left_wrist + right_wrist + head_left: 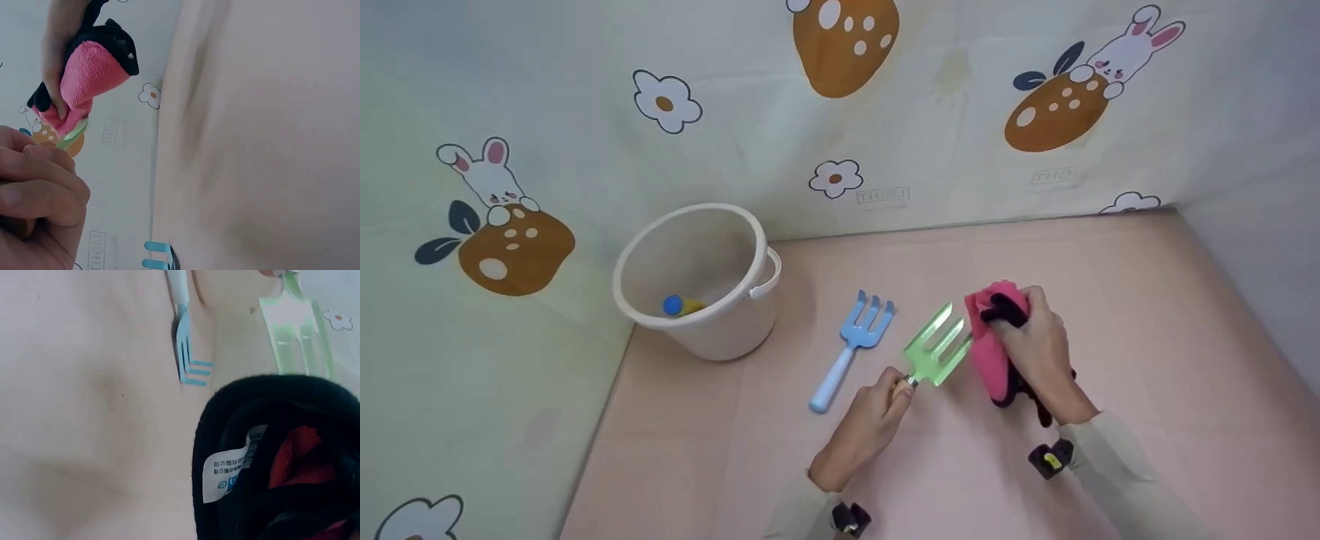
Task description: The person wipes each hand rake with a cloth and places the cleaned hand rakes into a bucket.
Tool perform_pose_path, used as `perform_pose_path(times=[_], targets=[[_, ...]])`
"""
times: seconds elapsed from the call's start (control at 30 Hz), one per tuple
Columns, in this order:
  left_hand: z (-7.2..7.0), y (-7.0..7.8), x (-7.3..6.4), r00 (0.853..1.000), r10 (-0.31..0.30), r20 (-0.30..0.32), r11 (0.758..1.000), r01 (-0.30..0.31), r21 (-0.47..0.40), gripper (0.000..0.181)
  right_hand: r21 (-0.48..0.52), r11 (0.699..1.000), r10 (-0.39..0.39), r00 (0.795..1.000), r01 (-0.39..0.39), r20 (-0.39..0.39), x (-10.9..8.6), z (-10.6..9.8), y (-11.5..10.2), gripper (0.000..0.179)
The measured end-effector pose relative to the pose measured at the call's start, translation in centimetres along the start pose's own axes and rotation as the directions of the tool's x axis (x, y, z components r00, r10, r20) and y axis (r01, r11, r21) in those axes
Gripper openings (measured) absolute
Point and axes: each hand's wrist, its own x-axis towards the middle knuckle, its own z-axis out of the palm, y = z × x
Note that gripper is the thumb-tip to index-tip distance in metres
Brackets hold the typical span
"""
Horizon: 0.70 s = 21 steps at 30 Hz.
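Left fingers (pixel 891 379) clasp the green fork (pixel 931 366) by its handle (pixel 901 386); right fingers (pixel 1037 301) grip pink fabric (pixel 990 367) just beside it.

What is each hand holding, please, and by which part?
The left hand holds the green fork by its handle; the right hand grips the pink-and-black cloth item near its far end.

Bucket (pixel 727 330) left of rake (pixel 858 337); fork (pixel 930 364) right

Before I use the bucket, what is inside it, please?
Inside the bucket, a blue and yellow object shows partly; the near wall hides the nearest bottom area.
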Motion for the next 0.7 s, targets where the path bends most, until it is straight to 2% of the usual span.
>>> perform_pose_path(times=[0.1, 0.2, 0.3, 0.4, 0.47, 0.53, 0.6, 0.7], targets=[[-0.2, -0.1, 0.1, 1.000, -0.015, -0.001, 0.999, 0.015, -0.032, 0.021, 0.068, 0.994, -0.083, 0.996, 0.082, 0.010, -0.7, 0.3, 0.1, 0.030], [-0.5, -0.1, 0.3, 1.000, 0.002, -0.011, 0.998, -0.003, -0.069, 0.021, 0.077, 0.968, -0.241, 0.970, 0.237, 0.043, -1.6, 0.8, 0.1, 0.032], [-0.6, 0.1, 0.4, 1.000, 0.018, -0.016, 0.996, -0.020, -0.092, 0.019, 0.039, 0.914, -0.406, 0.912, 0.404, 0.059, -2.4, 1.3, 0.1, 0.037], [-0.7, 0.3, 0.4, 1.000, 0.024, -0.008, 0.995, -0.024, -0.101, 0.017, -0.028, 0.836, -0.546, 0.836, 0.548, 0.059, -2.9, 1.8, 0.0, 0.039], [-0.7, 0.5, 0.4, 1.000, 0.030, -0.002, 0.994, -0.030, -0.107, 0.017, -0.071, 0.787, -0.610, 0.790, 0.613, 0.064, -3.1, 2.1, -0.1, 0.039], [-0.7, 0.6, 0.4, 0.999, 0.046, 0.002, 0.994, -0.045, -0.102, 0.017, -0.106, 0.754, -0.645, 0.761, 0.649, 0.068, -3.1, 2.3, -0.3, 0.040], [-0.7, 0.7, 0.3, 0.998, 0.068, 0.003, 0.993, -0.068, -0.095, 0.017, -0.132, 0.738, -0.660, 0.748, 0.662, 0.068, -3.1, 2.5, -0.4, 0.040], [-0.6, 0.7, 0.2, 0.995, 0.097, 0.001, 0.993, -0.096, -0.072, 0.016, -0.159, 0.733, -0.661, 0.748, 0.661, 0.061, -3.1, 2.8, -0.5, 0.040]])
